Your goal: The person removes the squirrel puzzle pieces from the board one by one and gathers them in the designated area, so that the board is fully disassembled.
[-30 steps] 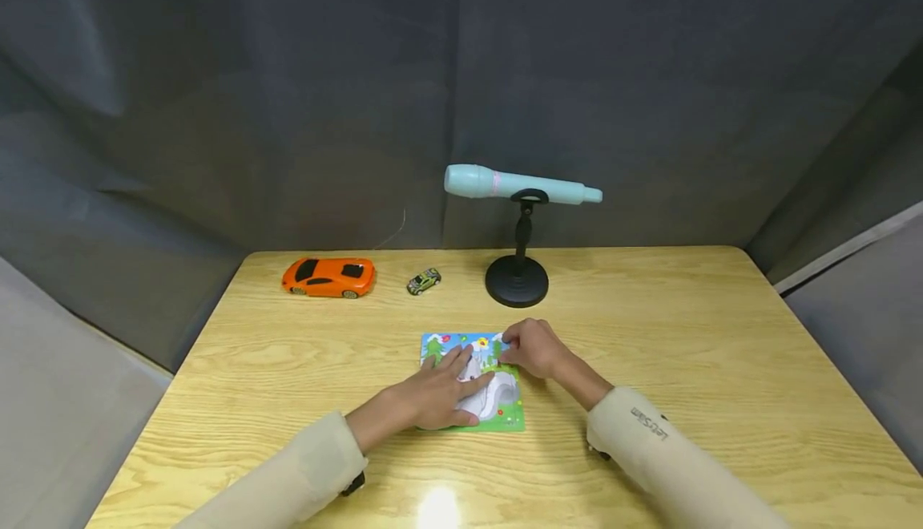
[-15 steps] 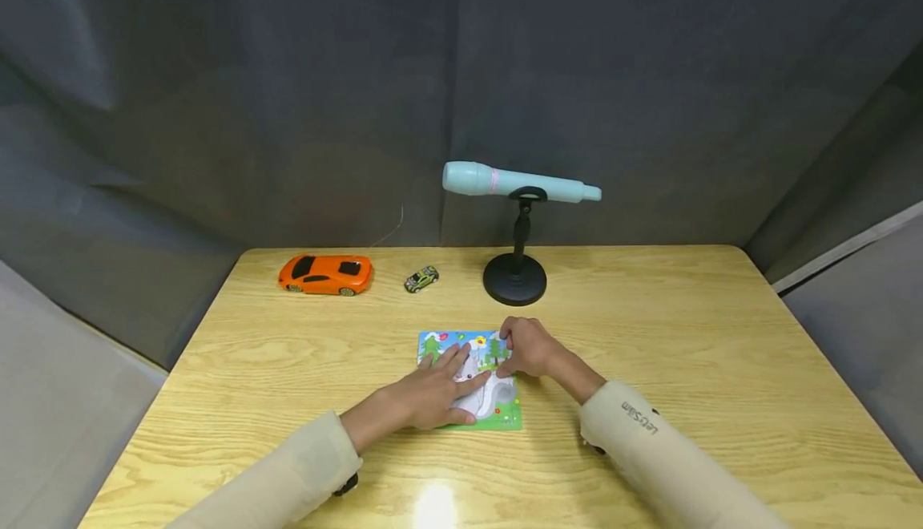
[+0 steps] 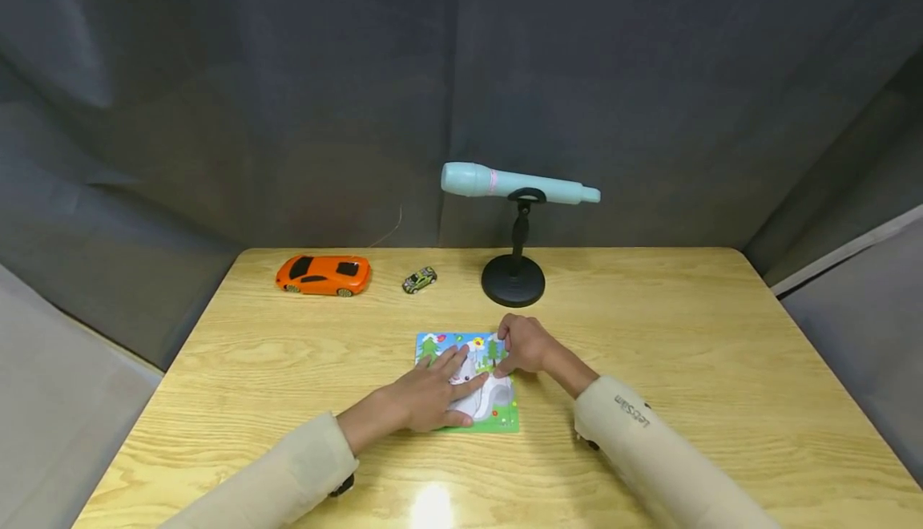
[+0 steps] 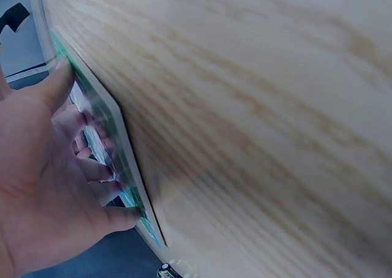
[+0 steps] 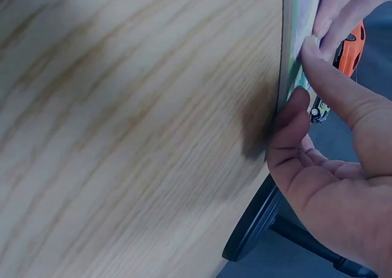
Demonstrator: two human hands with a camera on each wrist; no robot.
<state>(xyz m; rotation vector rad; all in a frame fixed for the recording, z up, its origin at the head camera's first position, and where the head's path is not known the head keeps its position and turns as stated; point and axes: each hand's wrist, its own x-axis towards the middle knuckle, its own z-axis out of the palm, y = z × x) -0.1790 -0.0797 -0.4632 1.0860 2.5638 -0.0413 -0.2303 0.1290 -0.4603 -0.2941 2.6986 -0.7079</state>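
A colourful puzzle board [image 3: 434, 345] lies flat on the wooden table [image 3: 685, 329], in the middle near me. My left hand [image 3: 465, 370] lies on it with straight fingers, pressing down on the grey picture in its centre. In the left wrist view the left hand [image 4: 79, 143] spreads across the board [image 4: 116, 143], thumb near one edge. My right hand [image 3: 505, 353] sits at the board's upper right edge, fingers curled. The right wrist view shows the right hand [image 5: 306, 76] with its thumb against the side of the board [image 5: 294, 39] and a finger on top.
At the back of the table stand an orange toy car [image 3: 323, 275], a small green toy car [image 3: 421, 280] and a teal microphone [image 3: 515, 184] on a black stand [image 3: 513, 282]. Grey curtains close in the back and sides.
My right hand has shifted slightly left and closed in on the board's upper right edge. The left hand has stayed flat on the board.
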